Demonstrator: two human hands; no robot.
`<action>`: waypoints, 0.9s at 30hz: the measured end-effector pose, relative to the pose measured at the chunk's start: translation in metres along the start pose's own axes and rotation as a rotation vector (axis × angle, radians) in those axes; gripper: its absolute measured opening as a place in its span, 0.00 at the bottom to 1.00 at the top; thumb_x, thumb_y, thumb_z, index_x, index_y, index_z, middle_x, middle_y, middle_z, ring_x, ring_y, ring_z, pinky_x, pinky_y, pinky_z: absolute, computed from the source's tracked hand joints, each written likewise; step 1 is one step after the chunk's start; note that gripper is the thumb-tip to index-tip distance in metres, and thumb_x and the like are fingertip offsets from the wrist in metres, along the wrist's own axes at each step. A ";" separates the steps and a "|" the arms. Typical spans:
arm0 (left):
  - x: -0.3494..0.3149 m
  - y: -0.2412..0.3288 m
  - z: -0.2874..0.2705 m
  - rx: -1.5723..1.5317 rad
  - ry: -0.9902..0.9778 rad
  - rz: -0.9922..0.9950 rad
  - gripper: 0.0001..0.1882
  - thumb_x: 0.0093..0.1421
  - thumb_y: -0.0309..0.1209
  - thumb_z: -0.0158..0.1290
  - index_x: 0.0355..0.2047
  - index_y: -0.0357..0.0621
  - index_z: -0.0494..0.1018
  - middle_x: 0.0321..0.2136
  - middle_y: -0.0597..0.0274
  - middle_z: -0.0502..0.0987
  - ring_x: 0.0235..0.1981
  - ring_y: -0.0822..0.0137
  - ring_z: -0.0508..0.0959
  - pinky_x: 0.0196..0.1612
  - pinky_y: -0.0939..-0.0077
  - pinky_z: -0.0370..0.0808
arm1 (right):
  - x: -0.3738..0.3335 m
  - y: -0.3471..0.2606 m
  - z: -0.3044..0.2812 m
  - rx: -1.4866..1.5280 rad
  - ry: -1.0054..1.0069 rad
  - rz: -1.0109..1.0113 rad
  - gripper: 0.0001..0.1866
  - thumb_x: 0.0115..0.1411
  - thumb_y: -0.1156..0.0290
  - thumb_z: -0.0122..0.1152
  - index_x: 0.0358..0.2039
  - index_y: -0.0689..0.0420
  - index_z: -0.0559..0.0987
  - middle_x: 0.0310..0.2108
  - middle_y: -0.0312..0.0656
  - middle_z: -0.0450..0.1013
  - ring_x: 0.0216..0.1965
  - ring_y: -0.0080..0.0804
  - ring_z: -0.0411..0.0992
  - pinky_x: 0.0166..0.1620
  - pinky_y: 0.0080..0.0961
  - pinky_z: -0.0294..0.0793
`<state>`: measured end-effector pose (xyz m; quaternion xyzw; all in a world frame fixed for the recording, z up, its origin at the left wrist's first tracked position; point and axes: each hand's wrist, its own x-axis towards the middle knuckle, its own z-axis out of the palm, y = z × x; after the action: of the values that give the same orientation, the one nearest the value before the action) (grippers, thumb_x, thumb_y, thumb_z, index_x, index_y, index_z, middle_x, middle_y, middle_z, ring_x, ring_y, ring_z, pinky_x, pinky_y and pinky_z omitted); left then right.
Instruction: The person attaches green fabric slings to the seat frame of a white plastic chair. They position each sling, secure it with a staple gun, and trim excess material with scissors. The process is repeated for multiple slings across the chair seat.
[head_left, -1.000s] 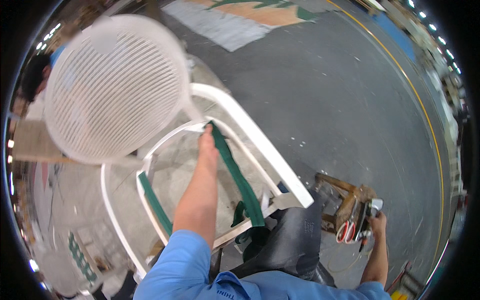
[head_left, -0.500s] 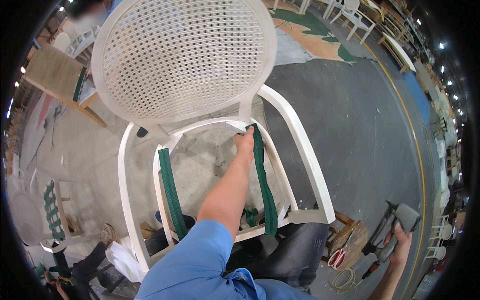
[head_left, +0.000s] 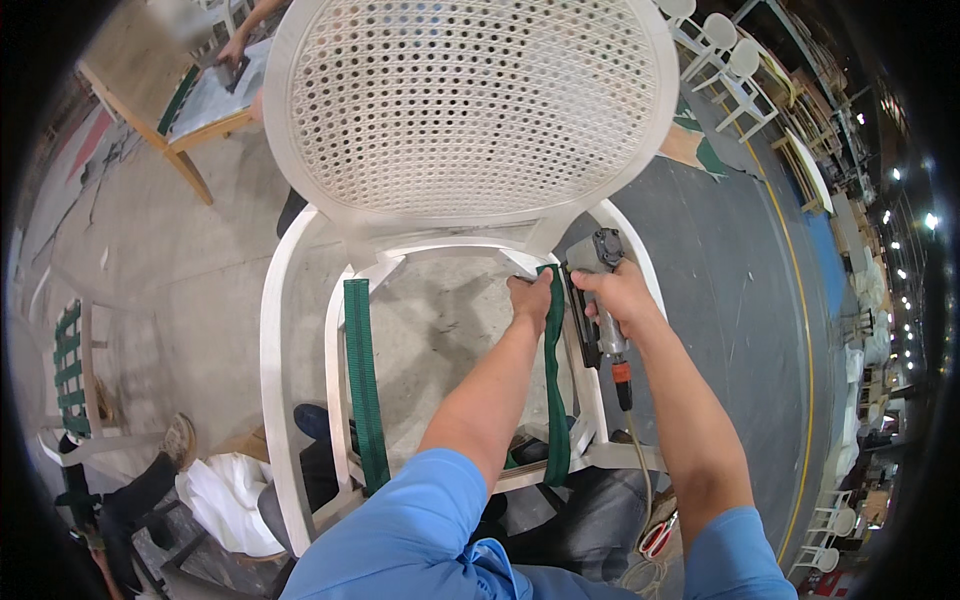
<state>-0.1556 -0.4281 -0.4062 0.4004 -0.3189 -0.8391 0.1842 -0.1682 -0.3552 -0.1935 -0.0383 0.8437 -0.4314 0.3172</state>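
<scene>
A white chair frame with a woven cane back (head_left: 470, 110) stands in front of me, its seat opening bare except for webbing. My left hand (head_left: 530, 298) pinches the upper end of a green webbing strap (head_left: 557, 390) against the back right of the seat frame (head_left: 590, 400). The strap hangs loosely toward the front rail. My right hand (head_left: 622, 300) grips a grey pneumatic staple gun (head_left: 597, 252), with its nose close to the strap end and an air hose (head_left: 645, 470) trailing down. Along the left side of the seat runs another green strap (head_left: 366, 390).
Red-handled scissors (head_left: 657, 538) lie low on the right. At the far left is a chair with woven green webbing (head_left: 70, 370). A co-worker's hand (head_left: 233, 48) works over a wooden chair (head_left: 180, 140). White cloth (head_left: 230, 500) lies at lower left.
My right hand has brought the staple gun from the far lower right up to the seat's back right corner. My left hand still holds the strap end there. The view has shifted.
</scene>
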 end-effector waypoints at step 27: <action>-0.004 0.009 -0.001 0.150 0.038 -0.054 0.34 0.61 0.33 0.64 0.58 0.27 0.58 0.52 0.37 0.76 0.51 0.50 0.80 0.54 0.65 0.76 | 0.073 0.047 0.017 -0.008 0.032 0.076 0.10 0.60 0.65 0.69 0.33 0.60 0.82 0.27 0.38 0.77 0.19 0.26 0.68 0.21 0.28 0.66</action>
<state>-0.1524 -0.4329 -0.3984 0.4374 -0.3664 -0.8097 0.1368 -0.2068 -0.3625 -0.2728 -0.0007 0.8512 -0.4164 0.3195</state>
